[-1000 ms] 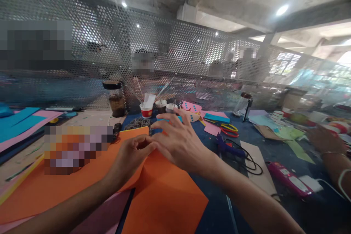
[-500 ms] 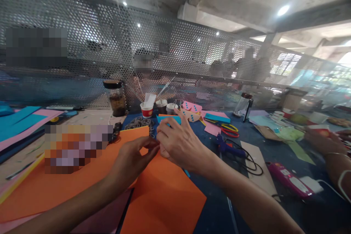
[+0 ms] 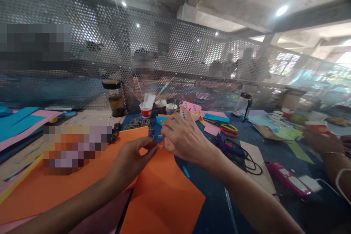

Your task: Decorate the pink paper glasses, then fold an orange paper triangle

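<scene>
An orange sheet of paper (image 3: 167, 193) lies in front of me, its upper end raised between my hands. My left hand (image 3: 137, 155) pinches it at the top edge, thumb and index finger together. My right hand (image 3: 188, 137) is just beside, fingers curled in at the same edge with one finger pointing up; its fingertips are partly hidden. Behind the right hand a blue folded paper piece (image 3: 162, 119) shows. Under the left forearm spreads another large orange sheet (image 3: 90, 182). A small blue strip (image 3: 186, 171) rests on the dark table below my right wrist.
Paper cups (image 3: 146, 110) and a lidded jar (image 3: 115, 98) stand before a perforated metal screen (image 3: 175, 51). Rightward are scissors (image 3: 229, 130), a purple glue gun (image 3: 229, 146) with its black cord, and a magenta power strip (image 3: 289, 179). Another person's hand (image 3: 323, 140) is at far right.
My right hand has shifted slightly to the right, away from my left fingertips. More of the orange sheet's raised edge and the small blue strip now show. The left hand has barely moved.
</scene>
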`<action>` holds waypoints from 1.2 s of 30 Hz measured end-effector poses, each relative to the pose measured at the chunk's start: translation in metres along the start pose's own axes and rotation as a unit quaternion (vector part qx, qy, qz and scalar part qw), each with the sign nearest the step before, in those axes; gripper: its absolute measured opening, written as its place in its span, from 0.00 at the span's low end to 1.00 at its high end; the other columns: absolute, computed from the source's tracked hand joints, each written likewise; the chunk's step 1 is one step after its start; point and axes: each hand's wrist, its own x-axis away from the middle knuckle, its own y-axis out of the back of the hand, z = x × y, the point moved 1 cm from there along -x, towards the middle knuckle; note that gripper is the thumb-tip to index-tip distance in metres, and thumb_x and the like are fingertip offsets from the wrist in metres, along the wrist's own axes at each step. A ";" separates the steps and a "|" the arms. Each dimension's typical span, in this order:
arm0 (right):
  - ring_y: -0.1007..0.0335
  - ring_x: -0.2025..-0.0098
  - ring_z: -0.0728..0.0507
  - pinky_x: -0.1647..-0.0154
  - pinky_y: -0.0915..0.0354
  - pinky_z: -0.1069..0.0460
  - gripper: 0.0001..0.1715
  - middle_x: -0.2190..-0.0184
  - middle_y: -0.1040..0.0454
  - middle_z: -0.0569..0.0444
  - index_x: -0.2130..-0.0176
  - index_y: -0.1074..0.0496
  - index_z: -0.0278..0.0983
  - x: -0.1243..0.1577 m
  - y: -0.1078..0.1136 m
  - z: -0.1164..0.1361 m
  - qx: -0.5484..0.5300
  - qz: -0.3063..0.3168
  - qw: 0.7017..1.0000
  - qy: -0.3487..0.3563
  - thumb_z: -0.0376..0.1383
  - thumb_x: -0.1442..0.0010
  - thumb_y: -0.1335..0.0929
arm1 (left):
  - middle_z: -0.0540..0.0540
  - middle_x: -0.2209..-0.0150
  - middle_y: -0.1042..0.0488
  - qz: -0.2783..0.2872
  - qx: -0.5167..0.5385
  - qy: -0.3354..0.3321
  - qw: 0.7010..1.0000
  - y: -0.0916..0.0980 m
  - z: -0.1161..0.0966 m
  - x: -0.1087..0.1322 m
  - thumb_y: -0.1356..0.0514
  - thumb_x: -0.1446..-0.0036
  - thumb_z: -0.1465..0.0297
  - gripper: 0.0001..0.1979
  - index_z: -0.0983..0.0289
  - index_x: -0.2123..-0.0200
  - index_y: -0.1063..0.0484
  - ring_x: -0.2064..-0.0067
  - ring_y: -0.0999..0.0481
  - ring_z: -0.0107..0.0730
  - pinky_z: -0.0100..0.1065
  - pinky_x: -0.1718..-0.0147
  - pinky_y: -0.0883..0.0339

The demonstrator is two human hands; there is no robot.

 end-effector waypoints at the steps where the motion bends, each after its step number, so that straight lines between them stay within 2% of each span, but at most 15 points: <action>1: 0.29 0.44 0.36 0.22 0.52 0.29 0.03 0.52 0.19 0.48 0.55 0.24 0.38 0.000 0.000 -0.002 -0.001 -0.003 1.000 -0.003 0.33 0.28 0.30 | 0.50 0.74 0.18 0.002 0.001 0.003 1.000 0.000 0.000 0.000 0.37 0.39 0.57 0.14 0.58 0.72 0.21 0.71 0.19 0.36 0.32 0.70 0.30; 13: 0.29 0.49 0.38 0.22 0.52 0.33 0.05 0.56 0.19 0.49 0.57 0.23 0.36 0.002 0.001 -0.016 0.016 -0.016 0.999 -0.032 0.30 0.30 0.31 | 0.49 0.72 0.16 0.022 0.004 0.041 0.999 0.000 0.004 0.000 0.36 0.40 0.52 0.17 0.57 0.72 0.20 0.68 0.17 0.39 0.34 0.66 0.29; 18: 0.28 0.49 0.38 0.22 0.51 0.32 0.05 0.55 0.18 0.49 0.56 0.23 0.36 0.003 0.001 -0.021 0.017 -0.018 0.999 -0.038 0.31 0.30 0.32 | 0.50 0.72 0.17 0.028 0.007 0.050 0.998 -0.002 0.010 -0.001 0.35 0.41 0.51 0.17 0.57 0.73 0.20 0.66 0.18 0.41 0.34 0.64 0.29; 28: 0.27 0.49 0.38 0.22 0.53 0.32 0.07 0.56 0.19 0.48 0.56 0.23 0.37 0.004 0.000 -0.035 0.034 -0.043 0.993 -0.102 0.29 0.29 0.32 | 0.51 0.71 0.16 0.044 0.018 0.103 0.994 -0.001 0.014 -0.003 0.35 0.44 0.51 0.16 0.55 0.73 0.17 0.65 0.20 0.43 0.36 0.62 0.30; 32: 0.26 0.48 0.39 0.24 0.50 0.34 0.07 0.55 0.18 0.50 0.55 0.24 0.38 0.004 0.004 -0.035 -0.043 -0.080 0.984 -0.150 0.31 0.26 0.33 | 0.53 0.73 0.19 0.042 0.057 0.150 0.986 -0.002 0.014 -0.008 0.34 0.48 0.49 0.19 0.57 0.75 0.19 0.67 0.23 0.42 0.36 0.66 0.33; 34: 0.25 0.46 0.39 0.28 0.44 0.37 0.07 0.52 0.18 0.50 0.51 0.24 0.38 0.002 0.003 -0.031 -0.121 -0.096 0.973 -0.169 0.36 0.23 0.33 | 0.53 0.73 0.20 0.039 0.084 0.168 0.981 -0.003 0.014 -0.010 0.33 0.50 0.48 0.19 0.58 0.75 0.19 0.68 0.24 0.40 0.35 0.68 0.34; 36: 0.23 0.46 0.39 0.34 0.38 0.40 0.13 0.49 0.17 0.48 0.46 0.25 0.37 0.000 -0.003 -0.028 -0.197 -0.095 0.956 -0.193 0.42 0.23 0.31 | 0.52 0.74 0.21 0.039 0.112 0.176 0.977 -0.004 0.013 -0.011 0.31 0.51 0.49 0.19 0.59 0.74 0.19 0.69 0.26 0.38 0.34 0.69 0.35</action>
